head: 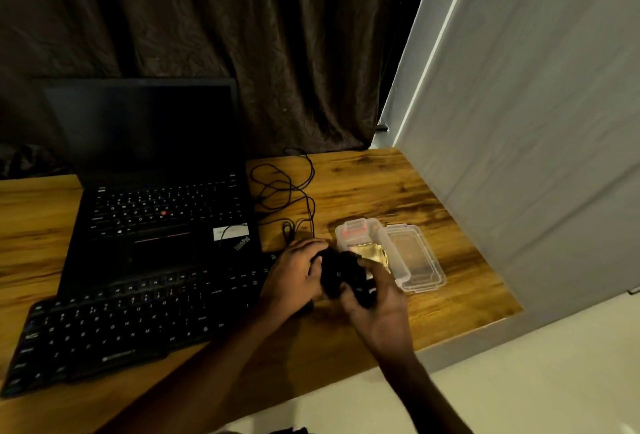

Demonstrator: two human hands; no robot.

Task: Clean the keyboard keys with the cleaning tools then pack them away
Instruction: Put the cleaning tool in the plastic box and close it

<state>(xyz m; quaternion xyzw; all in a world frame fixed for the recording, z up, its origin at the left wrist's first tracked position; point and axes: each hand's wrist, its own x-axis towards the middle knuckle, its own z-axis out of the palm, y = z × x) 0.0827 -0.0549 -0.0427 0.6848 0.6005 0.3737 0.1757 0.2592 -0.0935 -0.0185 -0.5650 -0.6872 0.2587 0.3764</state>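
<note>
A black external keyboard (138,323) lies on the wooden desk in front of an open black laptop (159,212). Just right of the keyboard, my left hand (294,278) and my right hand (377,309) both grip a small black object (343,276), blurred and too dark to identify. Behind it sits a clear plastic box (360,239) with a yellow item inside; its clear lid (415,260) lies beside it on the right.
A black cable (287,191) coils on the desk (398,191) behind the hands. Dark curtains hang at the back; a white panel (519,122) rises along the desk's right side. The desk's front edge is close below my forearms.
</note>
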